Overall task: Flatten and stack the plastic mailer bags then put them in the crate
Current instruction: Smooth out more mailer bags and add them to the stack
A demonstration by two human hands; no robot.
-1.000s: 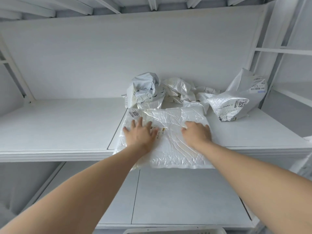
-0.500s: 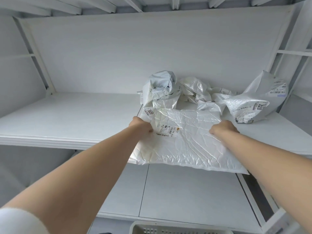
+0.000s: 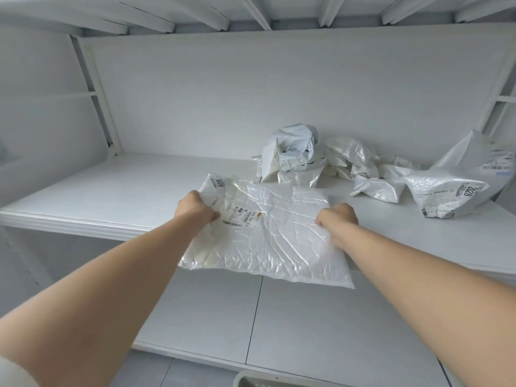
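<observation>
Both hands grasp the flattened white mailer bag (image 3: 268, 233): left hand (image 3: 195, 209) has fingers curled around its left edge, right hand (image 3: 337, 219) pinches the right edge. The bag's far part lies on the upper shelf (image 3: 111, 196), near half hanging past the shelf's front lip over the lower shelf (image 3: 307, 331). Crumpled mailer bags (image 3: 296, 157) are piled at the back right of the upper shelf, and the crate (image 3: 251, 382) rim just shows at the bottom edge.

White crinkled mailer bag (image 3: 279, 236), black-printed label (image 3: 240, 216); white shelf (image 3: 111, 191).
</observation>
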